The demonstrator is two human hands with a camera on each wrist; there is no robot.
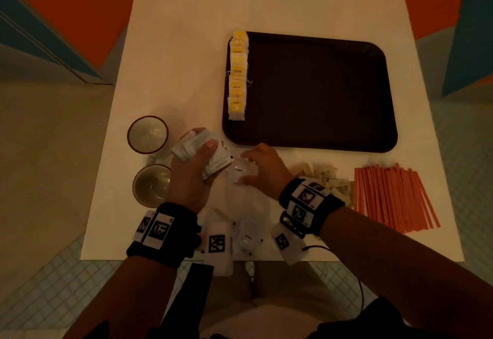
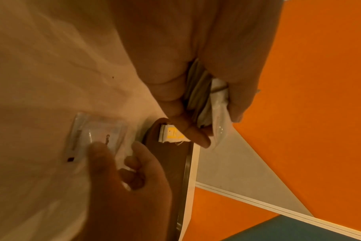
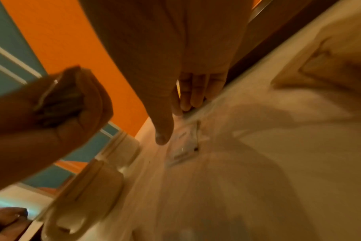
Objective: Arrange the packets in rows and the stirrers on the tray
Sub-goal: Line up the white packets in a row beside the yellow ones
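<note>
A dark brown tray [image 1: 309,93] lies on the white table, with a row of yellow tea packets [image 1: 238,74] along its left edge. My left hand [image 1: 202,151] grips a bundle of white packets [image 1: 197,146], seen edge-on as held packets [image 2: 202,97] in the left wrist view. My right hand [image 1: 244,167] is down on a white coffee packet [image 1: 238,174] lying on the table. Its fingers [image 3: 188,104] hook the packet's far edge, and the thumb [image 3: 162,137] is at the near side. Orange stirrers [image 1: 392,197] lie fanned out on the table at the right.
Two empty cups [image 1: 148,134] [image 1: 152,185] stand left of my left hand. Brown packets [image 1: 325,178] lie between my right wrist and the stirrers. More white packets [image 1: 248,237] lie near the table's front edge. Most of the tray floor is bare.
</note>
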